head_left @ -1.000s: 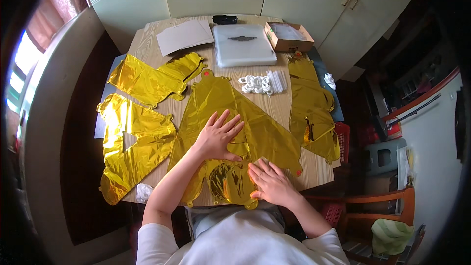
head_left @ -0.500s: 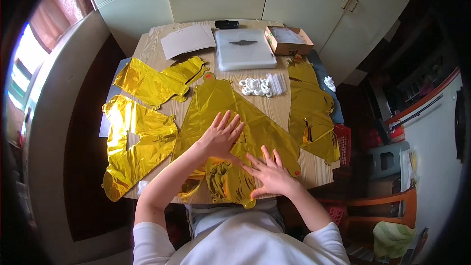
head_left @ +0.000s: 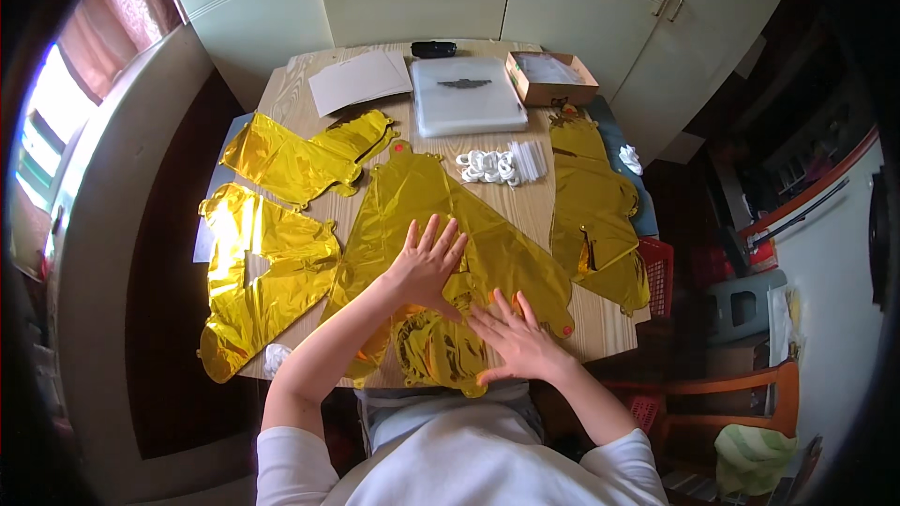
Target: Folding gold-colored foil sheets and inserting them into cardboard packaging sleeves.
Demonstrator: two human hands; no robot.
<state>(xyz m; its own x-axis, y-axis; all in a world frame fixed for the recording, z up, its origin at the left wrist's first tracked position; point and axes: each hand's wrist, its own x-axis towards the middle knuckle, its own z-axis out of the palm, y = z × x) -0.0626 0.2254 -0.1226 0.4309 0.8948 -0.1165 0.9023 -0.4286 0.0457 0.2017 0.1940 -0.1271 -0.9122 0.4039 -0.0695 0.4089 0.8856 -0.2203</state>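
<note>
A large flat gold foil balloon (head_left: 403, 192) with red dots at two corners lies in the middle of the table. My left hand (head_left: 424, 267) rests on it, palm down with fingers spread. Close by on the right, my right hand (head_left: 518, 345) also lies spread on the foil, its fingertips beside the left thumb. The near part of the foil is crumpled and shiny below my hands. More deflated gold foil balloons lie around it: one at upper left (head_left: 291, 159), one at lower left (head_left: 277, 290) and one along the right side (head_left: 592, 201).
Behind the foil are grey-white card sheets (head_left: 359, 81), a stack of clear plastic bags (head_left: 469, 112), an open cardboard box (head_left: 548, 94) and a black case (head_left: 433, 49). White ribbon coils (head_left: 487, 167) lie beside white straws (head_left: 529, 161). A wooden chair (head_left: 731, 379) stands at right.
Both hands have slid slightly toward me, the right one a little more. The near left part of the middle foil lies flatter than before.
</note>
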